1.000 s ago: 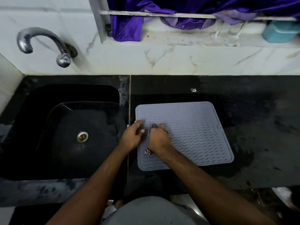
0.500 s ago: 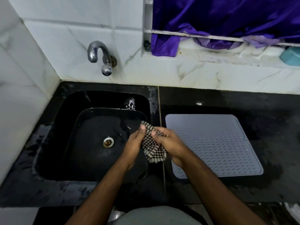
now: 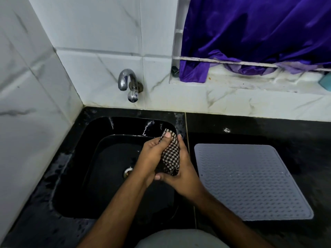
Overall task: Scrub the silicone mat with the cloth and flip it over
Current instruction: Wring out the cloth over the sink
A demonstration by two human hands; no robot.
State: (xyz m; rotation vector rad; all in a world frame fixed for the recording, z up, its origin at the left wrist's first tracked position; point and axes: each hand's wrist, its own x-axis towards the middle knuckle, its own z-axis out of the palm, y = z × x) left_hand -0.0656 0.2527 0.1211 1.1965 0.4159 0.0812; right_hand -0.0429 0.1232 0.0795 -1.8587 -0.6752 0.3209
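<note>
Checked cloth point(image 3: 171, 154) bunched over sink; grey mat point(image 3: 250, 181) flat on counter

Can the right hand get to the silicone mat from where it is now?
Probably yes. The mat lies flat on the counter just beside the right hand, with nothing between them. But that hand and the left hand are both gripping the checked cloth over the sink.

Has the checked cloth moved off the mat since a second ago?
Yes. The checked cloth was pressed on the silicone mat; now both hands hold it over the sink, left of the mat and clear of it.
</note>
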